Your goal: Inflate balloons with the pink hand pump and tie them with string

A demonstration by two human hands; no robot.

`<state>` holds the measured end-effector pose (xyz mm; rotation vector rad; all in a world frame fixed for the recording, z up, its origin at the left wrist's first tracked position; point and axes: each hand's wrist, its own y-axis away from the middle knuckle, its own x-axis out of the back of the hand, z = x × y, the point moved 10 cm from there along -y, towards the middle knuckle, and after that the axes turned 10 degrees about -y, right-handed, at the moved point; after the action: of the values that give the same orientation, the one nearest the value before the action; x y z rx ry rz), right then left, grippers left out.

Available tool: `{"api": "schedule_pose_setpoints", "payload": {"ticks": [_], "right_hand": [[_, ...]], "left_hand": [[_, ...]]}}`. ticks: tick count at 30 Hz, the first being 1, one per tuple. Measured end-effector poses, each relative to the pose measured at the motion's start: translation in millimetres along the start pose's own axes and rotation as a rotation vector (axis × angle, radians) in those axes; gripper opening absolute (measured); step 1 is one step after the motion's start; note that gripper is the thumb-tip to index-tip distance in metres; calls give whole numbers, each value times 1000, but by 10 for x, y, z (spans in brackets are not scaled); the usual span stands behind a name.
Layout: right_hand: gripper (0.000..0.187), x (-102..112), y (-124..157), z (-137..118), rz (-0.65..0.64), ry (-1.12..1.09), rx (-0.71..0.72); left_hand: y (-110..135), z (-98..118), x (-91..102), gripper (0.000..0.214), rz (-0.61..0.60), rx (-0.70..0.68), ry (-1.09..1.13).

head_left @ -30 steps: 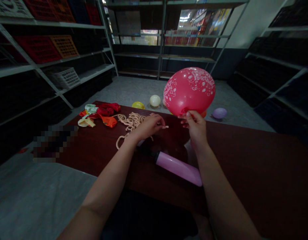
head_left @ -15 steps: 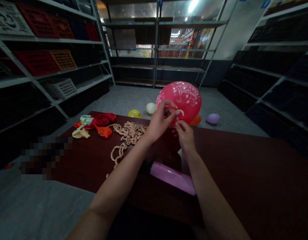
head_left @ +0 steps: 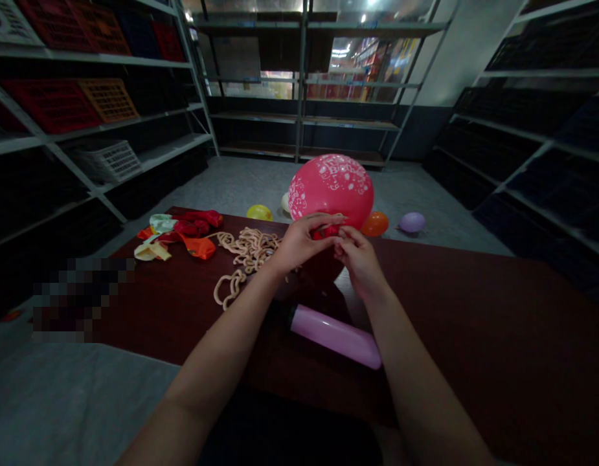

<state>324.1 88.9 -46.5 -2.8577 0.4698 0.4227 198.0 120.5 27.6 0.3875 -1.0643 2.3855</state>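
A round pink-red balloon (head_left: 331, 188) with white birthday lettering is inflated and held over the table in front of me. My left hand (head_left: 302, 244) curves its thumb and fingers around the red neck end of the balloon. Close beside it, my right hand (head_left: 357, 255) is closed, fingertips pinched together at the same neck; any cord between them is hidden. Left of my hands lies a tangled heap of beige cord (head_left: 253, 249). Below them rests a pink balloon pump (head_left: 335, 336) with a dark end.
Uninflated balloons (head_left: 197, 246) lie at the dark red table's (head_left: 474, 323) left. On the floor beyond are yellow (head_left: 259, 212), orange (head_left: 375, 224) and purple (head_left: 412, 222) balloons, plus a partly hidden white one. Shelving with crates (head_left: 107, 100) stands left; more racks stand behind and right.
The balloon and both hands have shifted slightly left and the balloon has tipped. The loose beige cord end that showed at my fingers is out of sight. The view has tilted down slightly.
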Motion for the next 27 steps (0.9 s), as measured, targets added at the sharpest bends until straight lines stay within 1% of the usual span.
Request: {"api": "schedule_pose_setpoints", "payload": {"ticks": [4,8,10,12,15,18,20,22,24,27], "right_hand": [[31,-64,28,23,-75,-37,-39],[29,-72,32,19,-88,-35,-29],[31,-71,28,7,-83,-41,-15],[34,-71,27,-14,-73,-59,3],[37,-102,39,-59,-72,-100,31],[37,-207,69,-56,-124,-193,-22],[37,-292,99,-43,-169,-256,-94],[38,-331,124,-65,-181,-274,-132],[40,-314,133,-120,-163,-278,-126],[47,-236,134,-156,-109,-286,-122]], "left_hand": [[4,-10,18,37,9,-7,-12],[19,32,-26,31,9,-54,-71],[42,84,-23,27,52,-91,-104],[81,151,-1,24,121,-131,-137],[155,250,34,26,223,-191,-217],[209,298,57,27,276,-252,-304],[221,297,59,29,269,-286,-361],[220,303,42,30,231,-327,-420],[228,353,9,29,183,-393,-473],[252,447,-63,27,109,-471,-576]]}}
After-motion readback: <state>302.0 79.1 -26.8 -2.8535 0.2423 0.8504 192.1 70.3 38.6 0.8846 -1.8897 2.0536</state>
